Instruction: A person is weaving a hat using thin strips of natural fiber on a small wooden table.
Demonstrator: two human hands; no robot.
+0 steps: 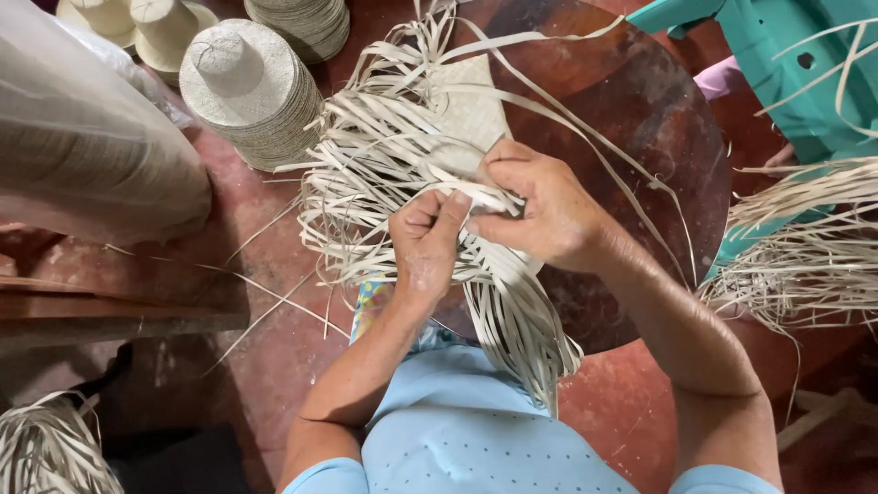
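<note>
A partly woven mat of pale straw (468, 108) lies on a round dark wooden block (640, 119), with many loose strips (366, 174) fanning out to the left and hanging down in front. My left hand (426, 240) pinches a few of the strips between thumb and fingers at the near edge of the weave. My right hand (540, 206) presses on the weave just to the right and grips strips there, fingertips touching the left hand's.
Stacks of woven straw hats (245, 87) stand at the upper left beside a large translucent bag (82, 146). A teal plastic chair (796, 64) is at the upper right, above a bundle of loose straw (805, 247). More straw (46, 448) lies at the lower left on the red floor.
</note>
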